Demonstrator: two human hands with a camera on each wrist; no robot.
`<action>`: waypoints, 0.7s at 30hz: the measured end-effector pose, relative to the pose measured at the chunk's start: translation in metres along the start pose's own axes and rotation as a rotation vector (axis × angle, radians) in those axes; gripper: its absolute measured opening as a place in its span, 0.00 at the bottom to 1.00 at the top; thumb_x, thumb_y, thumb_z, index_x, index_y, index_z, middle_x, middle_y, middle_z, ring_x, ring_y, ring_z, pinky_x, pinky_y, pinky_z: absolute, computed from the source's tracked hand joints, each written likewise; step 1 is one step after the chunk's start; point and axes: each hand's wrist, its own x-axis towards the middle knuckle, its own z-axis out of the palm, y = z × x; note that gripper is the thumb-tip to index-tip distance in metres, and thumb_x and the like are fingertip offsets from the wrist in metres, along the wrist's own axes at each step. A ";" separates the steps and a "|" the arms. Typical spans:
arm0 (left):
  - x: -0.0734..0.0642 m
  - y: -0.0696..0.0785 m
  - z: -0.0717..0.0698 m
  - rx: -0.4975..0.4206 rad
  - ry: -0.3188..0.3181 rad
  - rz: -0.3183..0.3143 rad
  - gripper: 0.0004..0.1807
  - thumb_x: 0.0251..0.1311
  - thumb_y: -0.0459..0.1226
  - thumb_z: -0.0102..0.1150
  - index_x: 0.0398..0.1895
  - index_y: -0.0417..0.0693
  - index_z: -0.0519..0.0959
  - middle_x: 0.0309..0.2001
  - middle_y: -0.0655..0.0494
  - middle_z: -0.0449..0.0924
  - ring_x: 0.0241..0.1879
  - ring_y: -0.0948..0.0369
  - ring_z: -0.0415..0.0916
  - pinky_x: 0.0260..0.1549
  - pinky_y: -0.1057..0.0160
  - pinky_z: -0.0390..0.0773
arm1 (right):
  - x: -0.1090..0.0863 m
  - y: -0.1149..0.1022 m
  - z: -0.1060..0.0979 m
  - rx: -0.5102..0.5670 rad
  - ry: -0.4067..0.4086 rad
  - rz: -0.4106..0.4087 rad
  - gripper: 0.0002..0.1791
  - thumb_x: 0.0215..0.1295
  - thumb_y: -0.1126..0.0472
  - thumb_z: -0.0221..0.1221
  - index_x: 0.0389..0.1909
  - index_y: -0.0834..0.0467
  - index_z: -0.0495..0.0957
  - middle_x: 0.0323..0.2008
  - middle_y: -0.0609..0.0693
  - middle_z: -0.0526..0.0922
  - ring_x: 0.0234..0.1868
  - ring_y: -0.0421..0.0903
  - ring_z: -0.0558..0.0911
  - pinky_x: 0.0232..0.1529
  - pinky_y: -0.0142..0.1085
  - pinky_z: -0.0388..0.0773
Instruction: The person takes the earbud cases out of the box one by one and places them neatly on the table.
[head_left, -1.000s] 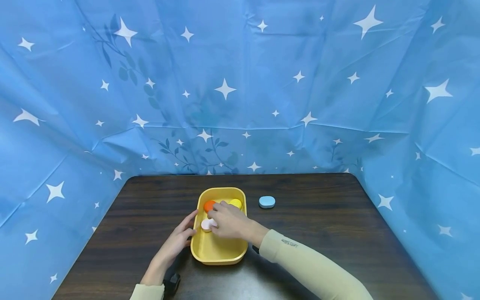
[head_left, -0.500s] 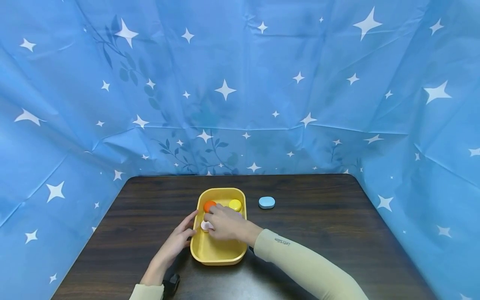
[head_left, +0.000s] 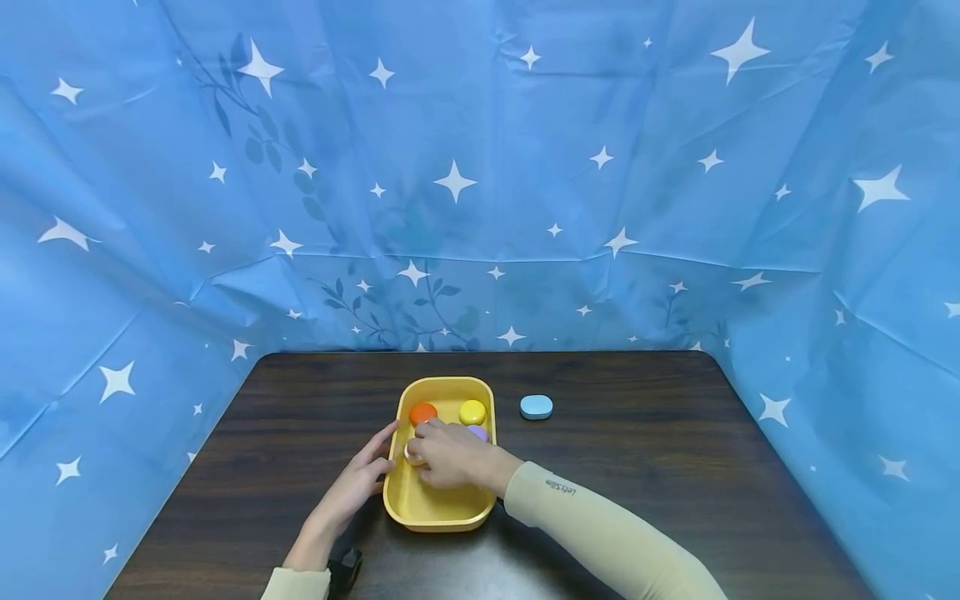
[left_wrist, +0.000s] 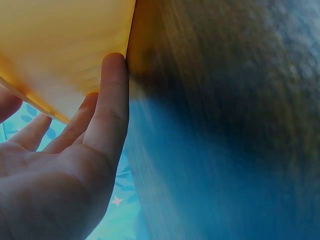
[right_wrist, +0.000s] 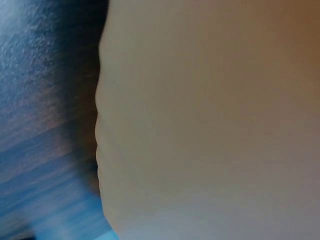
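Observation:
Inside the yellow tray (head_left: 439,510), my right hand (head_left: 452,458) grips a white round piece (head_left: 408,454) with curled fingers, which cover most of it. An orange round piece (head_left: 423,412) and a yellow one (head_left: 472,412) lie at the tray's far end. Part of a purple piece (head_left: 478,432) shows beyond my right wrist. My left hand (head_left: 352,487) rests against the tray's left side. In the left wrist view, its fairly straight fingers (left_wrist: 112,90) touch the outer wall. The right wrist view is mostly filled by a blurred pale surface, so the fingers are hidden there.
To the right of the tray, a light blue oval piece (head_left: 536,407) lies on the dark wooden table (head_left: 637,450). A blue cloth (head_left: 480,208) with white stars hangs behind the table and along both sides.
My right hand has shifted slightly left and nearer, over the white piece, which is now mostly covered. The yellow and purple pieces have come into fuller view. My left hand stays at the tray.

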 end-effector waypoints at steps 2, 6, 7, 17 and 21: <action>0.000 0.000 0.000 0.002 0.001 -0.001 0.34 0.71 0.33 0.46 0.81 0.56 0.57 0.74 0.38 0.58 0.66 0.45 0.69 0.57 0.40 0.74 | 0.000 0.000 0.000 0.012 0.000 0.003 0.17 0.65 0.50 0.66 0.54 0.46 0.83 0.46 0.42 0.75 0.47 0.41 0.70 0.52 0.35 0.76; 0.000 0.001 0.000 0.003 0.001 0.000 0.34 0.72 0.34 0.46 0.81 0.57 0.57 0.74 0.38 0.59 0.66 0.45 0.69 0.57 0.40 0.75 | 0.002 0.001 0.000 0.042 0.007 0.000 0.16 0.64 0.52 0.66 0.52 0.47 0.82 0.44 0.41 0.74 0.46 0.41 0.70 0.52 0.33 0.75; 0.000 0.001 0.000 0.003 0.000 0.001 0.34 0.72 0.34 0.46 0.81 0.57 0.57 0.74 0.38 0.59 0.66 0.45 0.69 0.57 0.41 0.75 | 0.002 0.001 0.000 0.046 0.008 -0.002 0.16 0.65 0.52 0.66 0.52 0.47 0.82 0.43 0.41 0.73 0.46 0.41 0.70 0.51 0.33 0.75; -0.001 0.000 0.000 -0.005 -0.002 0.013 0.34 0.72 0.33 0.46 0.81 0.57 0.58 0.73 0.39 0.60 0.65 0.46 0.69 0.57 0.42 0.75 | 0.002 0.003 0.005 0.046 -0.012 -0.010 0.20 0.66 0.51 0.66 0.58 0.49 0.81 0.47 0.43 0.71 0.49 0.42 0.67 0.49 0.31 0.73; -0.001 0.000 0.000 -0.002 -0.009 0.014 0.34 0.72 0.33 0.46 0.81 0.56 0.57 0.72 0.39 0.61 0.65 0.46 0.70 0.57 0.41 0.75 | -0.001 0.003 0.005 0.066 -0.008 -0.014 0.20 0.66 0.52 0.66 0.58 0.49 0.81 0.46 0.43 0.70 0.50 0.42 0.67 0.49 0.30 0.72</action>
